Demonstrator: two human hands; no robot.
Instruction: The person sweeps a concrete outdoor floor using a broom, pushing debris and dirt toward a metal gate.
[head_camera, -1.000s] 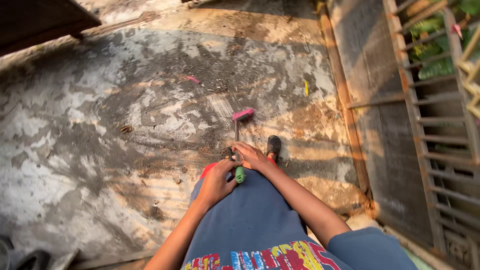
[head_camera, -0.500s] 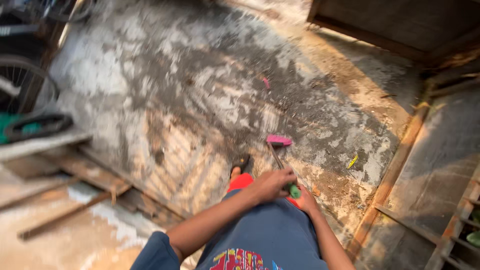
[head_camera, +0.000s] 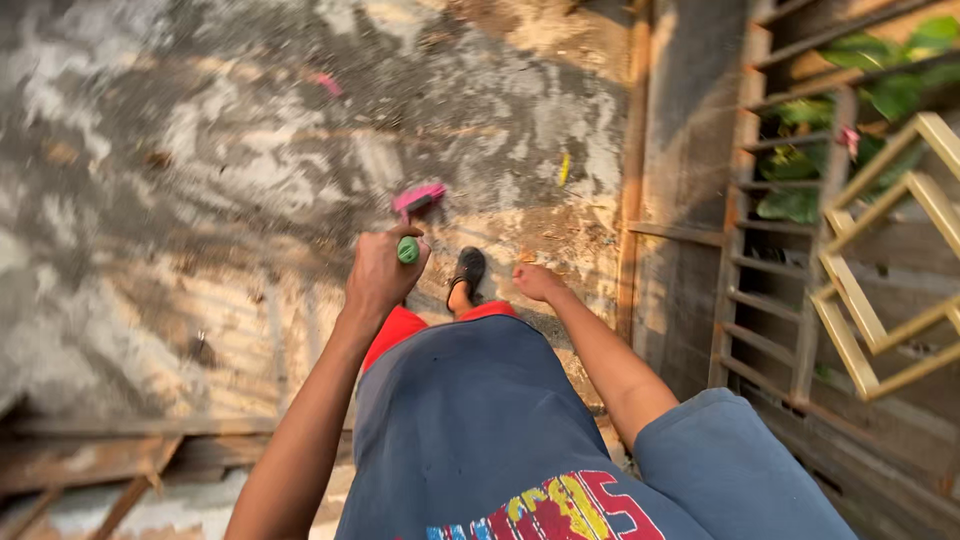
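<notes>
Item: long-handled broom (head_camera: 410, 225), held upright-to-tilted over a stained, patchy concrete floor (head_camera: 200, 170). Handling, as judged: light, a stiff slim shaft with a pliant bristle head; the smooth cap may be slippery, so hold is best taken just below the green end cap (head_camera: 408, 250), where it is gripped now, with a second hold lower on the shaft for control. Appearance: pink brush head (head_camera: 418, 197) resting at or just above the floor, ahead of the feet; the shaft is mostly hidden behind the fist and seen foreshortened; rounded green cap at the top. Left hand (head_camera: 380, 275): fingers clenched around the handle top, the cap protruding above the fist. Right hand (head_camera: 538, 281): off the broom, hanging near the hip; fingers appear loosely curled and holding nothing, though the pose is partly turned away. Surroundings: a dark sandal (head_camera: 468, 270) on the forward foot, between the two hands; small pink scrap (head_camera: 325, 83) and yellow scrap (head_camera: 564, 168) lying well apart on the floor; rusty metal gate (head_camera: 770, 250) to the right, with green leaves behind it.
</notes>
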